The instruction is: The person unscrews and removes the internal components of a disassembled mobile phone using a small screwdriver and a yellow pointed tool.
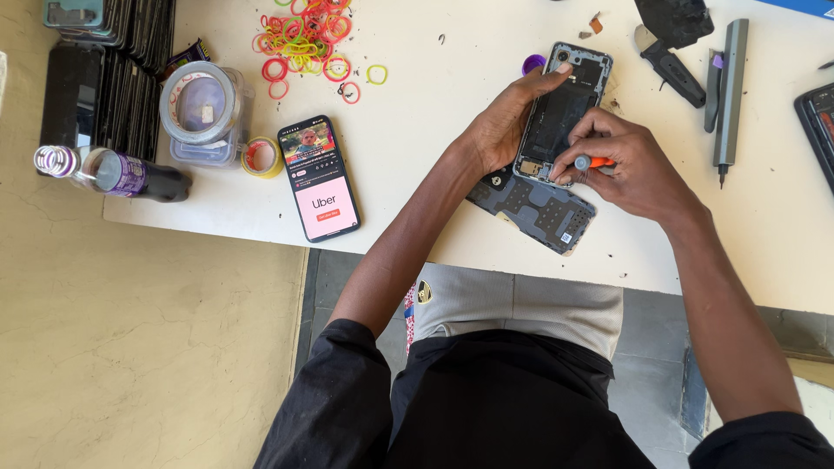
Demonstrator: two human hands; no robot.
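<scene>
An opened phone (569, 95) lies back-up on the white table (434, 156), its dark insides showing. My left hand (508, 122) rests on its left edge, fingers stretched to the upper corner, holding it down. My right hand (630, 165) grips a small screwdriver (595, 162) with a grey and orange handle, its tip down at the phone's lower end. Under the phone and my right hand lies a dark grey patterned back cover (534, 208).
A second phone (319, 178) with a lit screen lies left of my arm. Tape rolls (201, 102) on a clear box, a small yellow roll (261, 156), a bottle (122, 172), coloured rubber bands (308, 35), a grey electric screwdriver (730, 87), pliers (669, 65) and stacked phones (104, 78) surround.
</scene>
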